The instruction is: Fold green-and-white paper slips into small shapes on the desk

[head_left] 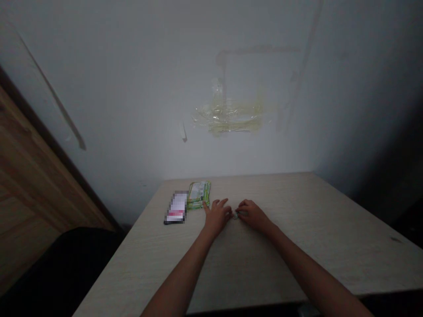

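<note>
A tiny pale object, whitish with a hint of green, is between my two hands just above the tabletop. It is too small and dim for me to tell its kind. My left hand pinches at its left side with thumb and forefinger, while the other fingers spread outward. From the right, my right hand is closed in a pinch on the same object, fingers curled. Close to the left hand's outer fingers lies a stack of flat green-and-white packets, with printing on top.
A phone with a blurred-out lit screen lies left of the packets. The pale wooden table meets a grey wall with peeling clear tape. A dark rounded shape and wooden panel stand at left.
</note>
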Motion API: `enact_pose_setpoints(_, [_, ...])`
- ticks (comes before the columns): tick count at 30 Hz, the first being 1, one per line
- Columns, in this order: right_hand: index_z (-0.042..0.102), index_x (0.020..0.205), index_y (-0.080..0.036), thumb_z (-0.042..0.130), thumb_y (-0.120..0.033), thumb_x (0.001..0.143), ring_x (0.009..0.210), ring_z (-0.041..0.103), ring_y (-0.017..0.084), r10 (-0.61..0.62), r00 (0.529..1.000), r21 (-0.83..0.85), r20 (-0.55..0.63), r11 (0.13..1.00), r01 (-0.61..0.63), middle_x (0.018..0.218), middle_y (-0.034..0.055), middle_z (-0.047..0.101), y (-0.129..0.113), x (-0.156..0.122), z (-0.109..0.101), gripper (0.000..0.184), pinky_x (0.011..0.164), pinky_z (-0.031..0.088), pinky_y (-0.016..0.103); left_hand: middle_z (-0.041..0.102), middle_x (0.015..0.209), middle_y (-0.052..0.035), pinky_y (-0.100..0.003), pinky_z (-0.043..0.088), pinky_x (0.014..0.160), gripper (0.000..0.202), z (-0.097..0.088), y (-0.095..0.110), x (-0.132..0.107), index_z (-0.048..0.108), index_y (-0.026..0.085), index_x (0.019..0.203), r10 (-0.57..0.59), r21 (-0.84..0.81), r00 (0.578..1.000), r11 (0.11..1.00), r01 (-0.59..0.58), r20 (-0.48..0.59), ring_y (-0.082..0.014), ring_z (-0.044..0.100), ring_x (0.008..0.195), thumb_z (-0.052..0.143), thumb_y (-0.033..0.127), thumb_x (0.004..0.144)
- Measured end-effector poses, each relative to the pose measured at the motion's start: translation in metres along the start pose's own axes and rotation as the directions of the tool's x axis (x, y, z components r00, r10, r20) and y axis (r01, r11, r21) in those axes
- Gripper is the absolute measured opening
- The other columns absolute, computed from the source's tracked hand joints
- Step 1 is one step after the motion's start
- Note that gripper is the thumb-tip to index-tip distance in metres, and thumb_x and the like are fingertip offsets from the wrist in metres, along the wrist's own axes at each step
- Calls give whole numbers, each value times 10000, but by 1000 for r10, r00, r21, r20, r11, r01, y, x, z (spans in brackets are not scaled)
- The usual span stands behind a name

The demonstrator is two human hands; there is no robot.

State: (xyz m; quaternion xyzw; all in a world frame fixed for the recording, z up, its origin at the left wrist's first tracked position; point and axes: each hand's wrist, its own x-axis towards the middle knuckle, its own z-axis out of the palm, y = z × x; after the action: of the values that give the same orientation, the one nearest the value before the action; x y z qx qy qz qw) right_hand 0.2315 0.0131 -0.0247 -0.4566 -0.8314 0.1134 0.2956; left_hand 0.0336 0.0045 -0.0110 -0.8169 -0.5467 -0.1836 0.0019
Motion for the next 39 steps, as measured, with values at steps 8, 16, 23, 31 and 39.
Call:
enact_pose_setpoints(8, [735, 1021, -224, 619, -197, 813, 966, 566, 197, 6, 1000, -40, -6, 999, -7, 1015, 76, 635, 0, 0, 2, 240, 889, 456, 325, 500, 1421, 68, -809, 16, 1012, 137, 5, 2, -2, 680, 377, 946, -33, 22, 999, 999, 34, -35, -312, 415, 1285, 590, 428, 856])
enact_pose_setpoints(16, [725, 1052, -236, 622, -224, 824, 974, 561, 203, 7, 1000, -37, 0, 999, -7, 1027, 76, 625, 2, -1, 2, 250, 894, 456, 335, 514, 1413, 39, -786, 1, 1031, 166, 5, 2, -2, 691, 376, 960, -43, 12, 999, 999, 44, -31, -316, 426, 1271, 579, 445, 859])
enact_pose_setpoints(23, [715, 1074, -232, 610, -217, 836, 974, 562, 202, 5, 1000, -86, -9, 996, -6, 1036, 82, 615, 0, 0, 2, 260, 894, 460, 333, 547, 1379, 33, -809, 12, 1004, 184, 5, 1, -1, 680, 386, 975, -41, 34, 998, 999, 42, -37, -319, 466, 1233, 554, 462, 867])
enact_pose_setpoints(31, [700, 1106, -244, 603, -224, 843, 994, 559, 203, 2, 1000, -115, 14, 993, 0, 1067, 84, 609, 1, 0, 2, 281, 907, 454, 339, 536, 1388, 36, -796, 29, 1018, 222, 0, 3, -3, 670, 400, 1005, -54, 49, 999, 997, 54, -3, -316, 452, 1251, 515, 494, 877])
enact_pose_setpoints(39, [689, 1131, -249, 592, -231, 852, 1002, 550, 199, -11, 1000, -134, 23, 991, 13, 1077, 84, 601, -1, -1, 1, 296, 913, 447, 336, 525, 1398, 43, -807, 23, 1006, 240, 1, 1, -2, 651, 412, 1037, -69, 28, 997, 997, 68, 24, -329, 406, 1286, 495, 509, 884])
